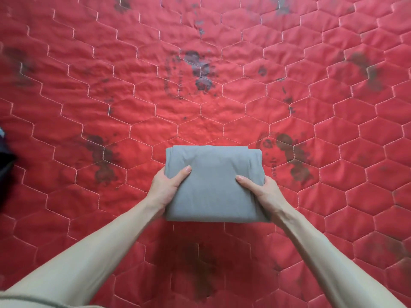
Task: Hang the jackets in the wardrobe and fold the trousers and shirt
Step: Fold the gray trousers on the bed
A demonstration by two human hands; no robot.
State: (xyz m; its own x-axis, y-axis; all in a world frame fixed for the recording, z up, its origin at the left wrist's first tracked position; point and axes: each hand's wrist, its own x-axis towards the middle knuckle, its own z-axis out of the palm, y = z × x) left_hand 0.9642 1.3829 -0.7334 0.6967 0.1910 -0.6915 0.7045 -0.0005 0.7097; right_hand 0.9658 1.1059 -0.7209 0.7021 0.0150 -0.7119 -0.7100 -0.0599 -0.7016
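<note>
A grey garment [213,181], folded into a compact rectangle, is held just above the red quilted bed cover [200,112] near the middle of the view. My left hand [166,185] grips its left edge, thumb on top and fingers hidden underneath. My right hand [262,190] grips its right edge the same way. Whether the garment is the shirt or the trousers cannot be told from its folded shape.
The red cover with hexagon stitching and dark smudges fills the whole view. A dark piece of clothing [5,161] shows at the left edge.
</note>
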